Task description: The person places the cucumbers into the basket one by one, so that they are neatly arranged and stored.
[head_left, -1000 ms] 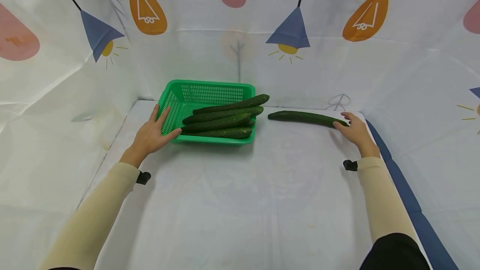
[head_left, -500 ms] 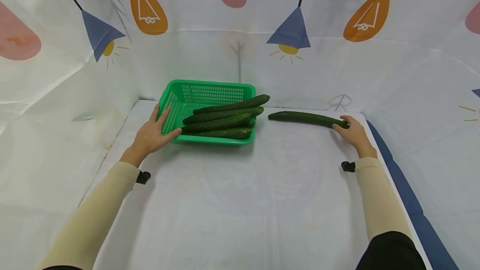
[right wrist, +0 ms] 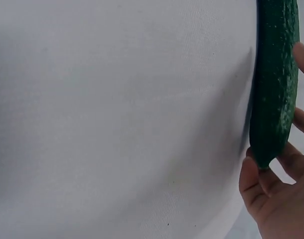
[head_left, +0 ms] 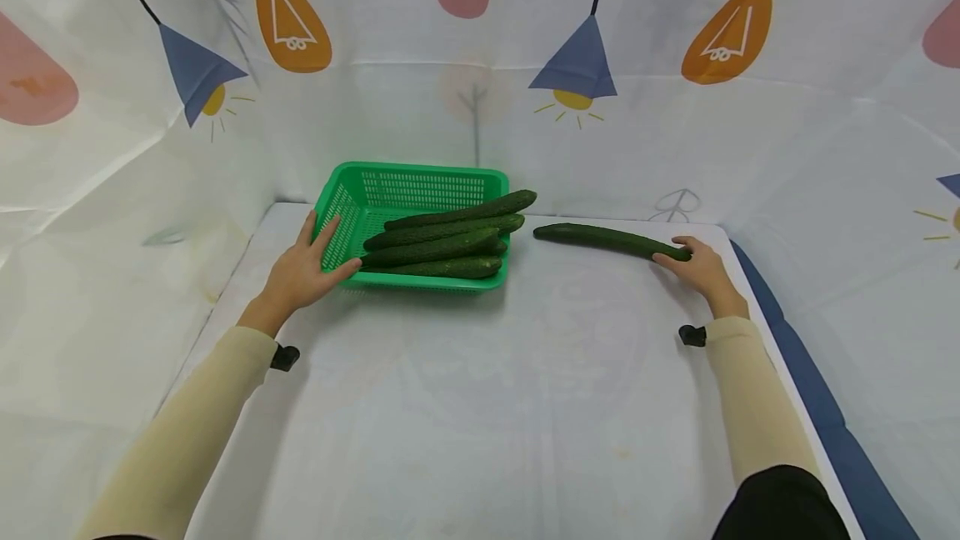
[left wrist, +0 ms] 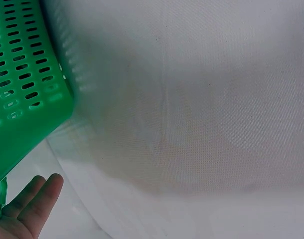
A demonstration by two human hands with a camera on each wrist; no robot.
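Note:
A single dark green cucumber (head_left: 592, 236) lies on the right of the white table in the head view. My right hand (head_left: 701, 265) grips its right end between thumb and fingers; the right wrist view shows the tip of the cucumber (right wrist: 274, 84) within the curled hand (right wrist: 284, 199). Toward the left, a green plastic basket (head_left: 423, 167) holds several cucumbers (head_left: 435, 246), some jutting over its right rim. My left hand (head_left: 300, 269) rests against the basket's left side with fingers spread and mostly straight. Two of those fingers (left wrist: 40, 204) show beside the basket wall (left wrist: 27, 74) in the left wrist view.
The white table (head_left: 480, 407) meets a hanging white cloth (head_left: 420, 107) printed with lamps and bulbs at the back. Along the table's right edge runs a blue band (head_left: 810, 365).
My right hand has shifted slightly left along the cucumber's right end, and its fingers have closed round it. The left hand and the basket stay in place.

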